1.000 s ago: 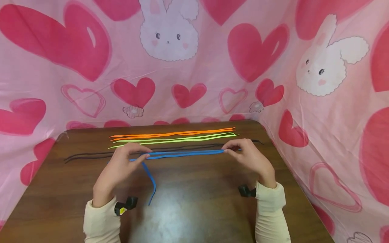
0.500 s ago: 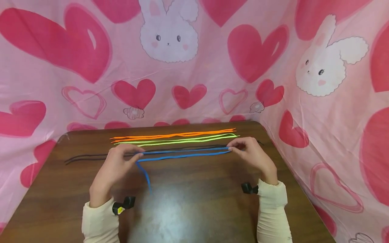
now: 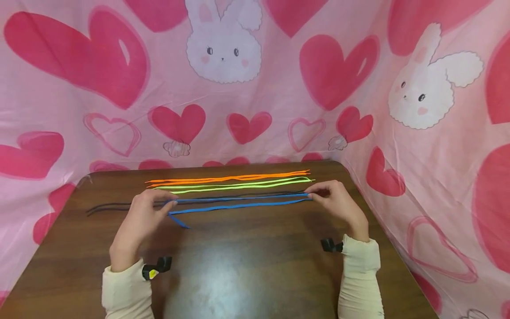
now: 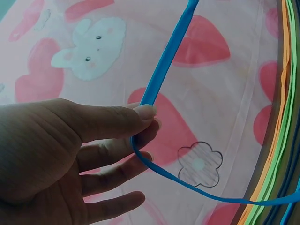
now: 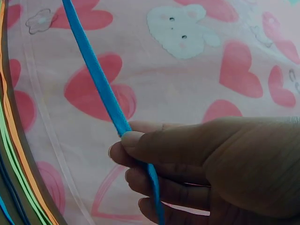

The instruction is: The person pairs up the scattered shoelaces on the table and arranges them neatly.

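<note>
A flat blue shoelace is stretched between both hands above the table. My left hand pinches its left part between thumb and index finger. In the left wrist view, the blue shoelace bends at the fingertips and trails down to the right. My right hand pinches the other part; a short tail of the blue shoelace hangs past the fingers in the right wrist view. A second blue strand runs nearly parallel, closer to me. A short blue end slants out near the left hand.
Orange laces lie straight along the back of the brown table. Light green laces come next to them, then dark laces. A pink cloth with hearts and rabbits hangs behind and at the right.
Both hands have moved apart, left hand leftward and right hand rightward, with the blue shoelace between them. The two blue strands have separated, and the loose blue end has been drawn leftward and shows shorter.
</note>
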A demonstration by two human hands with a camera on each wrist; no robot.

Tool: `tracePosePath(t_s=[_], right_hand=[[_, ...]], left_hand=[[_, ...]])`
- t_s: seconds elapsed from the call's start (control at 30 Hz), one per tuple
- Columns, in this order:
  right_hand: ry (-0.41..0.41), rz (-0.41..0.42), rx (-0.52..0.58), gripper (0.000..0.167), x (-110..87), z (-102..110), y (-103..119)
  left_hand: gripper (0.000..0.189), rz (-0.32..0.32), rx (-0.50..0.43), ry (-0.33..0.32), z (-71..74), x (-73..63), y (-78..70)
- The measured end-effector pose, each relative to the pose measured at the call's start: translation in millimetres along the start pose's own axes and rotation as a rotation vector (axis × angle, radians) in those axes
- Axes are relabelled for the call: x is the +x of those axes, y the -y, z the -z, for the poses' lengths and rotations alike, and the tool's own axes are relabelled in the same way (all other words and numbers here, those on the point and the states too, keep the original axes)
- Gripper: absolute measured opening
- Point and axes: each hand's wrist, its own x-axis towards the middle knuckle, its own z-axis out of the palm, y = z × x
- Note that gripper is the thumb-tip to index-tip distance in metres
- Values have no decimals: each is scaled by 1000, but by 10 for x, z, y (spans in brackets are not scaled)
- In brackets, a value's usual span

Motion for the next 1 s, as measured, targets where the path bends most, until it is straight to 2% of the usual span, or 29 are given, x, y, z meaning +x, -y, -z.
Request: tracePosePath(t_s=[0.13, 0.43, 0.6, 0.77, 1.0], right_hand=[[0, -38, -4, 15, -10, 16, -51], [-25, -65, -23, 17, 1, 42, -171], [-10, -78, -23, 23, -1, 43, -224], [-39, -97, -33, 20, 10, 43, -281], [-80, -126, -51, 13, 20, 65, -355]], left_hand=[[15, 6, -2, -23, 47, -25, 13], [16, 29, 31, -51, 96, -60, 124], [20, 67, 49, -43, 100, -71, 164], [22, 120, 68, -40, 109, -69, 196], [18, 148, 92, -91, 136, -77, 319]])
